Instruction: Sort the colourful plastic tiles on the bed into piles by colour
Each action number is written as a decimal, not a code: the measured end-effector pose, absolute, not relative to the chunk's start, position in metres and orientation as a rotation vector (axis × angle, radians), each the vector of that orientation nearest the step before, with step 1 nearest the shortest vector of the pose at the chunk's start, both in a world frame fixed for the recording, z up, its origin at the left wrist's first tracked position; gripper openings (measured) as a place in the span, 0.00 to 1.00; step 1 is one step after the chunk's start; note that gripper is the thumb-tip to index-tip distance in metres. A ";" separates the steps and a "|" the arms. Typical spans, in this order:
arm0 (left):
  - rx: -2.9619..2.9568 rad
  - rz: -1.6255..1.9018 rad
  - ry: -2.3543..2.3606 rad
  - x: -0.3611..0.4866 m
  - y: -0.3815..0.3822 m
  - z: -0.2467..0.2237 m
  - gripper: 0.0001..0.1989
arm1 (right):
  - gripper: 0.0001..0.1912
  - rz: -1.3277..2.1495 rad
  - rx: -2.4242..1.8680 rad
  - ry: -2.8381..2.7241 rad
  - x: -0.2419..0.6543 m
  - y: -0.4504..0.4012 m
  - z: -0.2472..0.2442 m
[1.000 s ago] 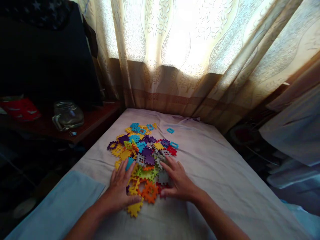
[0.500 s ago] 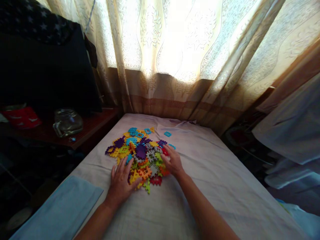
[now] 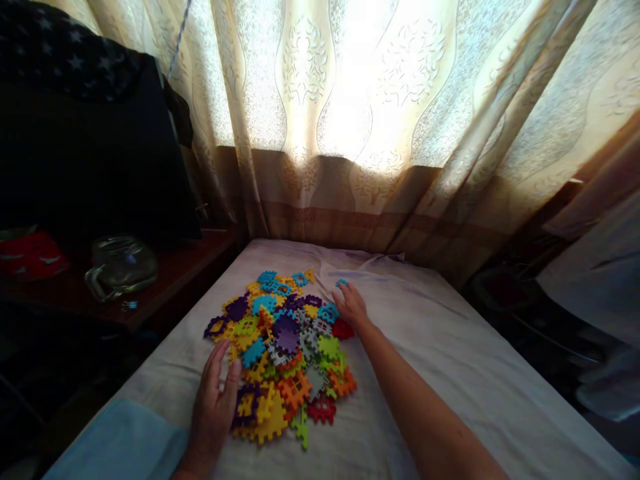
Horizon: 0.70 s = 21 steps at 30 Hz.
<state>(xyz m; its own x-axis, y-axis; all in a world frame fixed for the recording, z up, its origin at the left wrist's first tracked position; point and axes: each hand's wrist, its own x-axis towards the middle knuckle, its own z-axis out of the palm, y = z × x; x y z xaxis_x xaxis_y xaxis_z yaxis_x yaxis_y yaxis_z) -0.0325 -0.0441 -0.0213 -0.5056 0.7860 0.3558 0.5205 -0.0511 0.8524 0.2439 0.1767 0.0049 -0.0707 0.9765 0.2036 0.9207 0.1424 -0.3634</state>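
A heap of toothed plastic pieces in purple, yellow, blue, orange, green, grey and red lies on the white sheet point(image 3: 420, 393). Near its middle is a purple piece point(image 3: 287, 333), with an orange window-like piece point(image 3: 295, 390) closer to me. My left hand point(image 3: 215, 393) rests at the heap's left edge, fingers apart, holding nothing. My right hand point(image 3: 351, 305) reaches to the far right of the heap, its fingertips at a small blue piece point(image 3: 341, 283) that they partly cover. The fingers look spread, and the piece is not gripped. A red piece point(image 3: 343, 329) lies just below that hand.
A folded light-blue cloth point(image 3: 120, 443) lies at the near left. On the dark red side table point(image 3: 200, 250) stand a glass jug point(image 3: 123, 267) and a red container point(image 3: 33, 255), beside a black screen point(image 3: 95, 160). Patterned curtains point(image 3: 305, 187) hang behind.
My right hand has moved away from me, from the heap's right side to the lone blue piece. My left hand has drawn back to the left edge. The view has shifted slightly.
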 end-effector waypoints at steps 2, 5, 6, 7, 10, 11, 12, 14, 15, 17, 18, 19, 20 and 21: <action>1.380 1.568 1.987 -0.033 -0.045 -0.022 0.25 | 0.28 0.205 -1.959 -1.968 0.254 0.198 0.010; 1.384 1.551 1.995 -0.033 -0.046 -0.024 0.24 | 0.26 0.257 -2.031 -1.958 0.260 0.218 0.007; 1.388 1.549 1.994 -0.032 -0.046 -0.024 0.24 | 0.25 0.273 -2.022 -1.983 0.258 0.219 0.004; 1.393 1.550 1.990 -0.032 -0.046 -0.025 0.24 | 0.24 0.287 -1.993 -2.021 0.255 0.219 0.002; 1.376 1.563 1.991 -0.032 -0.046 -0.026 0.24 | 0.22 0.334 -1.806 -2.179 0.235 0.206 -0.002; 1.371 1.566 1.990 -0.032 -0.046 -0.026 0.24 | 0.22 0.351 -1.729 -2.231 0.228 0.199 -0.001; 1.371 1.568 1.985 -0.032 -0.045 -0.025 0.24 | 0.22 0.367 -1.656 -2.276 0.221 0.191 -0.001; 1.380 1.574 1.972 -0.032 -0.045 -0.024 0.23 | 0.21 0.386 -1.535 -2.338 0.212 0.176 0.002; 1.384 1.580 1.963 -0.032 -0.046 -0.023 0.23 | 0.22 0.376 -1.500 -2.343 0.212 0.168 0.002; 1.384 1.598 1.955 -0.032 -0.046 -0.022 0.23 | 0.22 0.295 -1.529 -2.301 0.221 0.152 0.001; 1.387 1.606 1.955 -0.032 -0.046 -0.021 0.23 | 0.23 0.238 -1.600 -2.263 0.231 0.145 0.000; 1.395 1.609 1.954 -0.032 -0.046 -0.020 0.23 | 0.24 0.190 -1.702 -2.225 0.243 0.138 -0.002; 1.406 1.610 1.954 -0.032 -0.046 -0.020 0.23 | 0.24 0.158 -1.817 -2.197 0.256 0.132 -0.005; 1.419 1.609 1.954 -0.032 -0.046 -0.019 0.22 | 0.25 0.146 -1.928 -2.183 0.271 0.126 -0.007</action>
